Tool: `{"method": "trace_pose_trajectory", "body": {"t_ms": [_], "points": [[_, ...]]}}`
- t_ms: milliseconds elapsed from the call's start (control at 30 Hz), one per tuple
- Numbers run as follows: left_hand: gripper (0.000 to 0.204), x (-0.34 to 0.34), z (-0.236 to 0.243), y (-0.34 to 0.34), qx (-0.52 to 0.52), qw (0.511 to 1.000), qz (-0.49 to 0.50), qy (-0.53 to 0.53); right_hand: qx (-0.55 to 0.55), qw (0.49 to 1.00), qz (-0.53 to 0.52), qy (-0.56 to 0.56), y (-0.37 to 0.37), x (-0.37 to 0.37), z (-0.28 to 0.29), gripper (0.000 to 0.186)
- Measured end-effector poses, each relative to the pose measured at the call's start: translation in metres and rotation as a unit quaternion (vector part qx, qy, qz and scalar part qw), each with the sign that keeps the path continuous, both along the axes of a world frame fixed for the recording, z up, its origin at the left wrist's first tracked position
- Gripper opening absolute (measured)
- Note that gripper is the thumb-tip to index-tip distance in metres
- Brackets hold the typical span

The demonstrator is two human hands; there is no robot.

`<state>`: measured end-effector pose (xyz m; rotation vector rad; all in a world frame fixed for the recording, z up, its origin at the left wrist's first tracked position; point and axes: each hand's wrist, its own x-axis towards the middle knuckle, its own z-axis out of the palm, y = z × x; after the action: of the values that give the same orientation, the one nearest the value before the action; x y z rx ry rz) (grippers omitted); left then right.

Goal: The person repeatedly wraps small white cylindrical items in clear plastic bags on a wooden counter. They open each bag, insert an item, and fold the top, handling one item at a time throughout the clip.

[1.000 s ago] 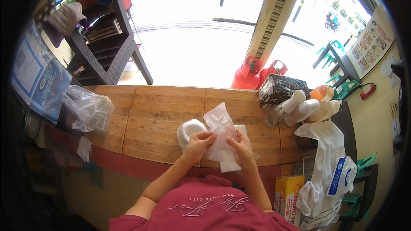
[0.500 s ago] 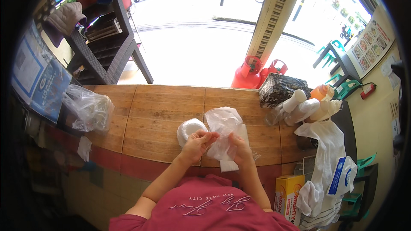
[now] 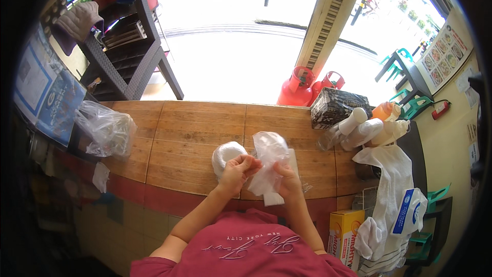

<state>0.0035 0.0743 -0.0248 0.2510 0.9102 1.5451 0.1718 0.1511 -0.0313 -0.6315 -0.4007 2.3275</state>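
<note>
A translucent white plastic bag (image 3: 267, 151) hangs above the wooden counter between my hands. My right hand (image 3: 288, 179) grips it at its right side, thumb on the plastic. My left hand (image 3: 237, 173) has its fingertips pinched at the bag's lower left; whether plastic is between them is too small to tell. A round white bundle (image 3: 223, 155) lies on the counter just behind my left hand. A flat white stack (image 3: 274, 199), of a material I cannot make out, lies beneath the bag.
The wooden counter (image 3: 189, 133) holds clear bags (image 3: 107, 131) at left, and a black patterned box (image 3: 335, 105), several bottles (image 3: 368, 132), and a white cloth (image 3: 384, 169) at right. A yellow box (image 3: 342, 228) stands lower right. Beyond are stacked chairs (image 3: 133, 56) and red gas cylinders (image 3: 294, 90).
The bag has moved slightly right and down, its top now rounder and less peaked. My right hand has lowered slightly. Vehicles outside have moved.
</note>
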Motion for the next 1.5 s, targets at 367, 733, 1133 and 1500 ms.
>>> {"method": "trace_pose_trajectory", "body": {"t_ms": [367,733,1133,1500], "points": [[0.019,0.013,0.010,0.000,0.042,0.934,0.026,0.353,0.131,0.986,-0.009,-0.102,-0.009,-0.005,0.008,0.031],[0.017,0.000,0.003,0.000,0.059,0.962,0.039,0.263,0.237,0.952,-0.005,-0.193,-0.010,-0.009,0.022,0.022],[0.010,-0.009,-0.001,0.000,-0.053,0.971,0.075,0.219,0.128,0.969,-0.062,-0.200,0.009,0.015,-0.021,0.019],[0.016,-0.039,0.014,-0.005,0.011,0.998,0.063,0.026,0.330,0.321,-0.327,-0.825,0.061,0.139,-0.098,0.050]]}}
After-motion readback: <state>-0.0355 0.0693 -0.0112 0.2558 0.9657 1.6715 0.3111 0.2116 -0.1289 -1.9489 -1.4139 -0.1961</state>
